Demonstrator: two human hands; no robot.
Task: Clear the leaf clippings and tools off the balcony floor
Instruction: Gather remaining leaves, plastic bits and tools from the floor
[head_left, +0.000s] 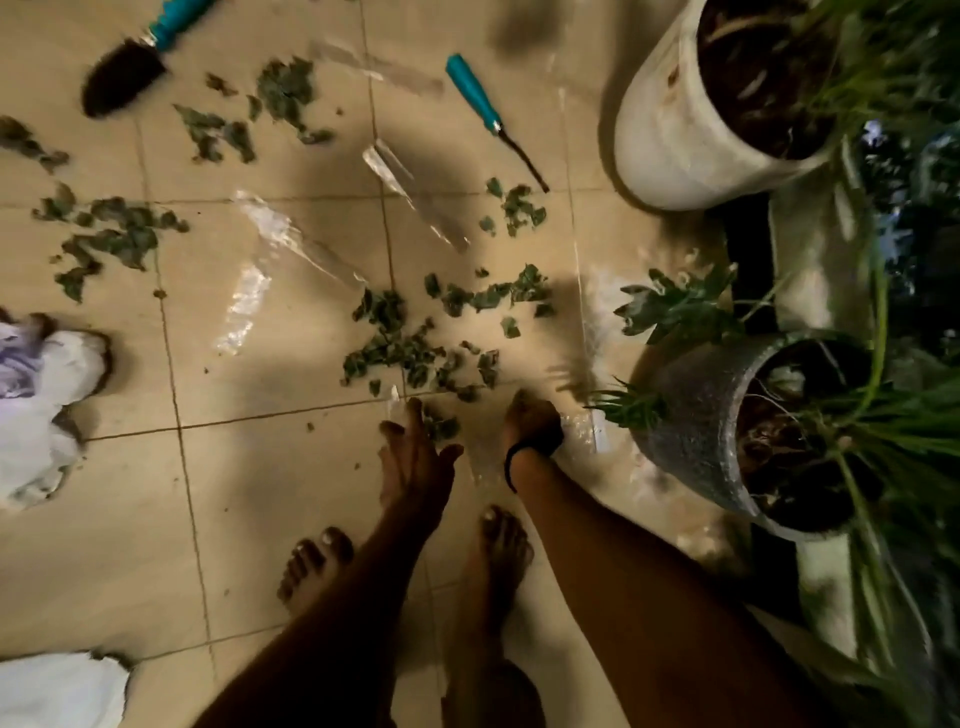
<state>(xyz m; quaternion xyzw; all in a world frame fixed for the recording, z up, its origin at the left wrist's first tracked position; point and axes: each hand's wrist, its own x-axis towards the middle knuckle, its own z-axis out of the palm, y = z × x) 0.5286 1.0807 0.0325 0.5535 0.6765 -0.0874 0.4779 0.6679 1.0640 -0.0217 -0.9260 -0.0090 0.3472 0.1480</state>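
Left hand spreads straight fingers against leaf clippings; right hand fingers' state unclear

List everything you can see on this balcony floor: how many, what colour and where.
leaf clippings: many, green, scattered in patches over the tiles
trowel: one, teal handle, dark blade, top left
thin hand tool: one, teal handle, dark shaft, top middle
clear plastic strips: several, transparent, flat on the middle tiles
white pot: one, planted, top right
grey pot: one, planted, lower right
white cloth: two pieces, left edge and bottom left corner
floor: beige tiles
feet: two, bare, bottom middle
left hand: fingers straight, low at the nearest clippings
right hand: black wrist band, low beside the left; fingers unclear
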